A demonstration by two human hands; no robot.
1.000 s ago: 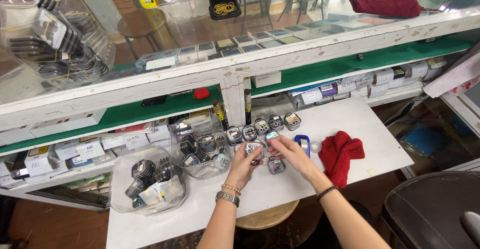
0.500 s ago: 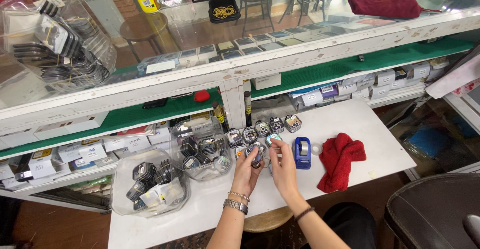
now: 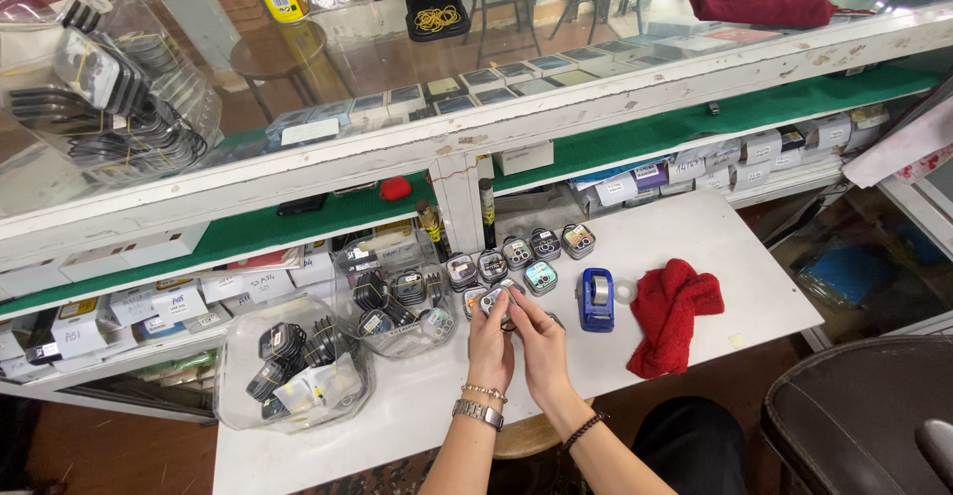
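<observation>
Camera-lens packs (image 3: 298,366) in clear bag (image 3: 233,341)

Just right of the glossy blue plastic tape dispenser (image 3: 596,299) lay a soft, nubby red cloth (image 3: 673,313). Left of the dispenser, shiny clear plastic bags (image 3: 298,366) crinkled with glare. Beneath the dispenser the white shelf (image 3: 735,257) looked smooth and matt, its paint worn.

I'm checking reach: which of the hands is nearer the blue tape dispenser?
Right. The right hand lies just left of the blue tape dispenser; the left hand is farther left, beyond it.
</observation>
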